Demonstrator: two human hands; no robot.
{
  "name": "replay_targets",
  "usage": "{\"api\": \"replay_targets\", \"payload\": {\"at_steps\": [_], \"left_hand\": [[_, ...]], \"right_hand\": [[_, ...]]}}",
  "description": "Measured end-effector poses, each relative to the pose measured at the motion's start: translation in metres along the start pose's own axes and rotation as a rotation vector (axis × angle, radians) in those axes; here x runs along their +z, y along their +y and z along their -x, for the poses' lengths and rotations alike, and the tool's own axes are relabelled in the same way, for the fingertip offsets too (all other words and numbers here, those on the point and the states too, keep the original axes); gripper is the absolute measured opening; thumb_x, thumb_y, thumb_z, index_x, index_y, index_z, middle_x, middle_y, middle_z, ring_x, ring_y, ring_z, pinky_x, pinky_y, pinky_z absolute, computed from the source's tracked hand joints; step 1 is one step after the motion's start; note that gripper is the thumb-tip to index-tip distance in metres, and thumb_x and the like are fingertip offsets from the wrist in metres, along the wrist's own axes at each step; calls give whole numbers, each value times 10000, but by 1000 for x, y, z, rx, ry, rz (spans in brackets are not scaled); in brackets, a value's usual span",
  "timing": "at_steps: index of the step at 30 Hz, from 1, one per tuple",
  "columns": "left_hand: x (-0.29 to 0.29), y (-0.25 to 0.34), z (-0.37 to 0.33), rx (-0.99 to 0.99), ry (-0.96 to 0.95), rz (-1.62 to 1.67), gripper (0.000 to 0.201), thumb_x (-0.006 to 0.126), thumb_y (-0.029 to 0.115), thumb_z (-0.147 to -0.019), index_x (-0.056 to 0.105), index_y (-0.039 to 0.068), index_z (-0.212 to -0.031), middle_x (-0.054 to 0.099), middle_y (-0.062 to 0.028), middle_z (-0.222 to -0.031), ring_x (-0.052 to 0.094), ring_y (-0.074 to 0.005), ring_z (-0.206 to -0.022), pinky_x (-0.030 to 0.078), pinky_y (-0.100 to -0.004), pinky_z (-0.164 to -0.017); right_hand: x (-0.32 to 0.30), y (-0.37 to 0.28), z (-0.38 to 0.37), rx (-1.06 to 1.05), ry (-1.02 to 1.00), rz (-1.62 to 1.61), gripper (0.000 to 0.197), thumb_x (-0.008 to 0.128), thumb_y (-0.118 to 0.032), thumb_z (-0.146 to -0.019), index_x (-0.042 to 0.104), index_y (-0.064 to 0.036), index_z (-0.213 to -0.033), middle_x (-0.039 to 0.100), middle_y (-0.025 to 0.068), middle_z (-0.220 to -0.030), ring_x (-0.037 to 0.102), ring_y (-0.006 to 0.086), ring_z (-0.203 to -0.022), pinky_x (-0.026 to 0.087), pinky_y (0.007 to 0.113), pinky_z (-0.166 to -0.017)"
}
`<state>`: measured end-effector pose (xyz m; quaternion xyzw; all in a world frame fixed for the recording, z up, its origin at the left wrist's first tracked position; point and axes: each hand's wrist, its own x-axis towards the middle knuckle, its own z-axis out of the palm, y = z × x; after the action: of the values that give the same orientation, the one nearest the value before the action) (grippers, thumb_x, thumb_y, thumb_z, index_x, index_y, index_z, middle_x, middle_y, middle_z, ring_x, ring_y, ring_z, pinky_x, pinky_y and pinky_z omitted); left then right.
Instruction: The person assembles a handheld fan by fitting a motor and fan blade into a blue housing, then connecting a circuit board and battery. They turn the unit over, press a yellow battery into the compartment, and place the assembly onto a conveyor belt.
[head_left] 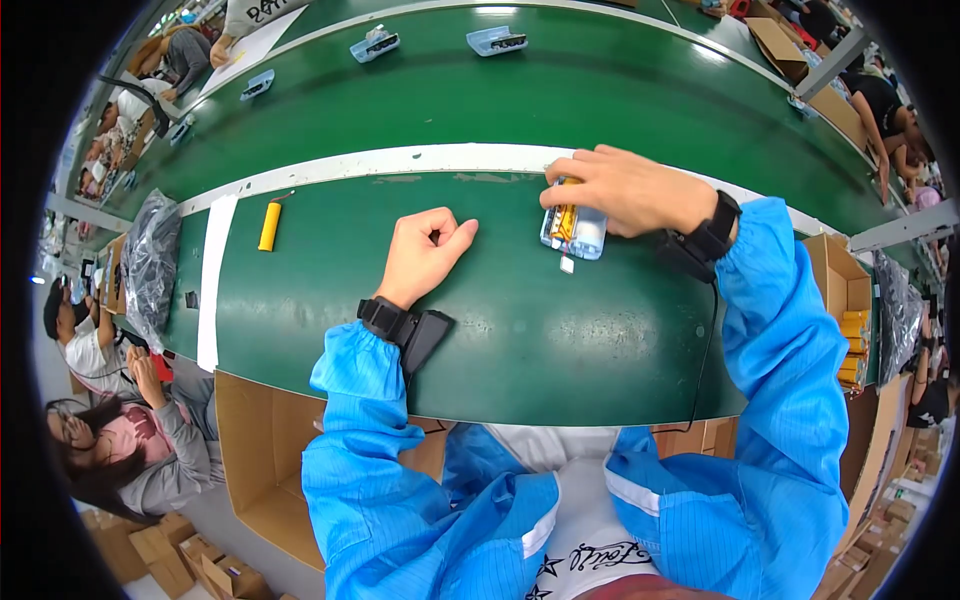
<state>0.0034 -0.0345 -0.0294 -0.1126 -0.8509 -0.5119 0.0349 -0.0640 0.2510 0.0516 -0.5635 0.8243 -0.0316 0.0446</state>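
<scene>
My right hand (630, 190) is closed over a light-blue plastic housing (588, 235) at the far side of the green table, its fingers gripping the top and right edge. Inside the housing lies a yellow battery (563, 222) with thin wires, partly covered by my fingers. A small white connector (567, 265) sticks out at the near end. To the left, my left hand (428, 255) rests on the table in a loose fist, apart from the housing. Nothing shows between its curled fingers. Another yellow battery (269, 227) with a short lead lies farther left.
Beyond a white rail (420, 158) runs a green belt (450, 105) carrying several blue housings (497, 41). A white strip (213, 290) and a plastic bag (152, 270) are at left. Batteries (853, 345) fill a carton at right. An open carton (262, 465) sits below the left edge.
</scene>
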Motion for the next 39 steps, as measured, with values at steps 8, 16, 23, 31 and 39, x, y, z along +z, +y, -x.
{"api": "replay_targets", "payload": {"at_steps": [8,16,23,31,39], "left_hand": [[1,-2,0,-23,-7,21,416,690,134,-877,403,48,-589,380,61,-562,326,-33,-574,286,-240,-505],[3,1,-3,-35,15,39,455,703,184,-854,378,48,-565,331,27,-523,304,-62,-538,277,-276,-472],[3,2,-4,-14,5,17,458,701,184,-852,376,49,-560,335,24,-516,306,-65,-531,276,-278,-469],[2,2,-2,-1,44,51,464,698,179,-854,372,49,-551,327,24,-504,299,-63,-524,261,-279,-460],[2,0,-4,40,31,78,211,704,148,-823,550,51,-715,590,-8,-718,490,-78,-638,370,-244,-549]], "right_hand": [[7,13,-29,-66,27,263,587,709,20,-687,539,-214,-1198,514,49,-1202,548,234,-1020,450,353,-834],[5,18,-28,-56,94,370,814,687,66,-676,446,-255,-1383,507,71,-1293,548,258,-1075,450,371,-879],[23,31,13,361,140,-172,884,741,24,-674,357,-128,-1456,519,109,-1327,528,282,-1159,418,387,-1000],[55,20,35,361,329,-564,884,860,-168,-676,399,-72,-1424,552,99,-1209,526,253,-1093,413,349,-1012],[65,18,30,377,352,-528,688,884,-275,-660,587,-37,-1233,582,64,-979,533,203,-934,436,328,-916]]}}
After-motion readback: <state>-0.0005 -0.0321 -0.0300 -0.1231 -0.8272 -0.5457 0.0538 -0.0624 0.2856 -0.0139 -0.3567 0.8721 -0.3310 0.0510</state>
